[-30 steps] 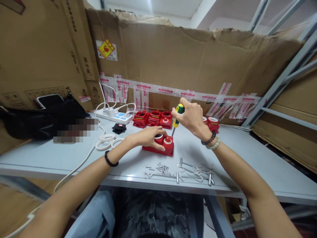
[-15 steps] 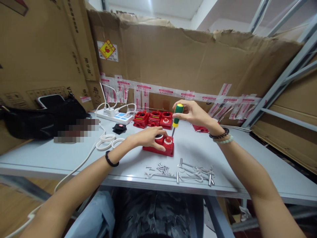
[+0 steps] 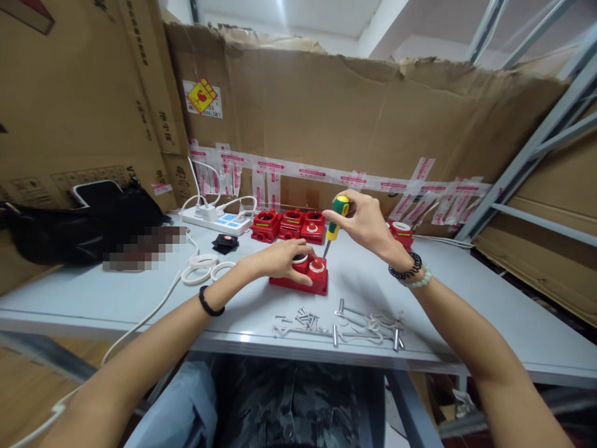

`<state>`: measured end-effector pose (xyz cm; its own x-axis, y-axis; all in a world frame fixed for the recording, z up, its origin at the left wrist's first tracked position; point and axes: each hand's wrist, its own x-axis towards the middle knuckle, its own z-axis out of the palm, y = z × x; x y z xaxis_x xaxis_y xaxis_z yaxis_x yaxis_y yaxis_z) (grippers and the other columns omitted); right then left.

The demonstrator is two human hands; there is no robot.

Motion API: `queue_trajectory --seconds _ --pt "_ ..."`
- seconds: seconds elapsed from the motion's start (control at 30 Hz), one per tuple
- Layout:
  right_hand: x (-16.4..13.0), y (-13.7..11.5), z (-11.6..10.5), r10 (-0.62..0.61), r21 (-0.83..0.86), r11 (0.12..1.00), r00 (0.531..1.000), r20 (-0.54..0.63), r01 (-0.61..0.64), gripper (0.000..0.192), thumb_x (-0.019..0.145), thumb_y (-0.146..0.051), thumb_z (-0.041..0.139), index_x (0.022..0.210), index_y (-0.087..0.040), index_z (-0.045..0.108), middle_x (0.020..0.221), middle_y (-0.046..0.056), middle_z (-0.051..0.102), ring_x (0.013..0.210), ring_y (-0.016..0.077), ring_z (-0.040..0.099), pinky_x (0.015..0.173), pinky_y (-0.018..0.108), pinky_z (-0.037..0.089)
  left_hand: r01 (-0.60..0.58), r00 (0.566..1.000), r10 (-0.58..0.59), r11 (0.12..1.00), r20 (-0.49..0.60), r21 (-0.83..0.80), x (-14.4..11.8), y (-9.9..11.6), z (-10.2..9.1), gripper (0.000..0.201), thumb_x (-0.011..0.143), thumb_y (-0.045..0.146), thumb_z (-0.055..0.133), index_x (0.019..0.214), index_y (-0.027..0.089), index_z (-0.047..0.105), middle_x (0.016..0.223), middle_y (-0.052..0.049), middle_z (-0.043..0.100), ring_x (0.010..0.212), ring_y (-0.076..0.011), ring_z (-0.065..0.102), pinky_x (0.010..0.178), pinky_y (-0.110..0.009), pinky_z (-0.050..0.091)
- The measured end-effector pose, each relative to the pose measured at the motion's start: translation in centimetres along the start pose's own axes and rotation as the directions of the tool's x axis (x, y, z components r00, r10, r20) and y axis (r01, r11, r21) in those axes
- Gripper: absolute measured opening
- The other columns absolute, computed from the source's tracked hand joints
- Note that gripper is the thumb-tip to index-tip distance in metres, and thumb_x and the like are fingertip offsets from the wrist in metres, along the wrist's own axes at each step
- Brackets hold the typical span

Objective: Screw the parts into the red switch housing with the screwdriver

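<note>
A flat red plastic switch housing with a round red push-button on top and a white ring beside it is seen near the front middle of the pale grey table. It is pressed down by the left hand, whose fingers are laid flat over its left half rather than closed around it. A screwdriver with a green and yellow handle is held upright but slightly tilted in the closed fingers of the right hand, its tip set at the housing's rear right edge. Three more open red housings are lined up behind, and one more is partly hidden past the right hand. Two white rings are lying to the left, by a white power strip. A loose pile of small silver screws and pins, too many to count, is spread in front.
</note>
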<state>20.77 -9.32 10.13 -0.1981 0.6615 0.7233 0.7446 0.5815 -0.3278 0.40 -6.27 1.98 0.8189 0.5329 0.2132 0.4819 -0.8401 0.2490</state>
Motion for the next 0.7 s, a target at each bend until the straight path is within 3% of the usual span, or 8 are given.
queue_trajectory --seconds 0.13,0.33,0.47,0.7 --pt "-0.8 -1.1 -1.4 -0.006 0.124 0.992 0.998 -0.06 0.013 0.024 0.075 -0.037 0.066 0.083 -0.016 0.059 0.074 0.002 0.06 0.065 0.0138 0.054 0.061 0.029 0.045 -0.022 1.0 0.022 1.0 -0.007 -0.004 0.1 0.0 0.0 0.054 0.072 0.061 0.064 0.11 0.023 0.057 0.096 -0.004 0.054 0.084 -0.02 0.054 0.073 -0.028 0.04" --pt "-4.3 -3.2 -0.9 0.05 0.336 0.933 0.972 0.228 -0.127 0.028 0.075 -0.043 0.067 0.086 -0.017 0.061 0.073 0.001 0.061 0.062 0.0127 0.055 0.055 0.027 0.046 -0.025 0.999 0.025 1.0 -0.03 -0.017 0.2 -0.6 0.5 0.054 0.07 0.056 0.068 0.112 0.024 0.058 0.104 -0.006 0.057 0.092 -0.0221 0.056 0.079 -0.03 0.041" --pt "-5.4 -3.3 0.1 0.041 0.359 0.92 0.949 0.312 -0.158 0.023 0.077 -0.041 0.066 0.084 -0.02 0.06 0.074 0.002 0.061 0.064 0.0147 0.055 0.055 0.029 0.046 -0.023 0.998 0.019 0.998 -0.055 -0.062 0.2 -0.6 0.7 0.057 0.069 0.052 0.07 0.116 0.023 0.056 0.107 -0.007 0.059 0.097 -0.0239 0.057 0.082 -0.031 0.043" --pt "-5.4 -3.1 0.6 0.027 0.31 0.941 0.942 0.334 -0.137 0.022 0.079 -0.04 0.064 0.082 -0.019 0.059 0.074 0.002 0.06 0.065 0.0147 0.054 0.055 0.029 0.045 -0.034 0.998 0.028 0.995 -0.054 -0.097 0.2 -0.6 0.6 0.053 0.069 0.052 0.069 0.111 0.022 0.058 0.106 -0.007 0.061 0.101 -0.0259 0.057 0.084 -0.034 0.043"
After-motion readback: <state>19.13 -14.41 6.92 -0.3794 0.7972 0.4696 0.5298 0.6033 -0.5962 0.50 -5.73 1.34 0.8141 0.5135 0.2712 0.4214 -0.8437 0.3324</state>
